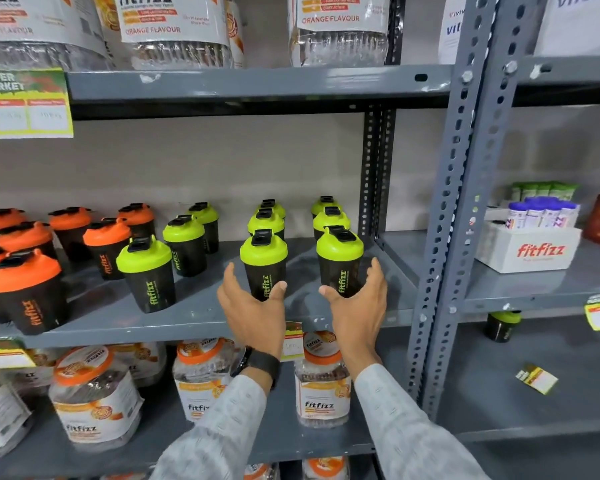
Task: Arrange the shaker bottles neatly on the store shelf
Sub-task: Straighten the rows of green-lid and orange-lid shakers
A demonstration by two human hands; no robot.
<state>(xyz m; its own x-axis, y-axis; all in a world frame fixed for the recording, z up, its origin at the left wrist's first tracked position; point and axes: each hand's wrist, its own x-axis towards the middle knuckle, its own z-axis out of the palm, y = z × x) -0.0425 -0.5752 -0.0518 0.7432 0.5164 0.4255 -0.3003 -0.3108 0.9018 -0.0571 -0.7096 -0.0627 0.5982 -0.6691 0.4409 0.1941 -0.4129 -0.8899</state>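
Observation:
Black shaker bottles stand on the grey middle shelf. Green-lidded ones form two straight rows at the right and a slanted row in the middle; orange-lidded ones cluster at the left. My left hand is open, cupped around the base of the front green bottle, thumb beside its right side. My right hand is open likewise at the front bottle of the right row. Whether the fingers touch the bottles, I cannot tell.
A grey slotted upright bounds the shelf at the right. Large jars with orange lids fill the shelf below. A white box with tubes sits on the neighbouring shelf; one green-lidded bottle stands under it. A price tag hangs top left.

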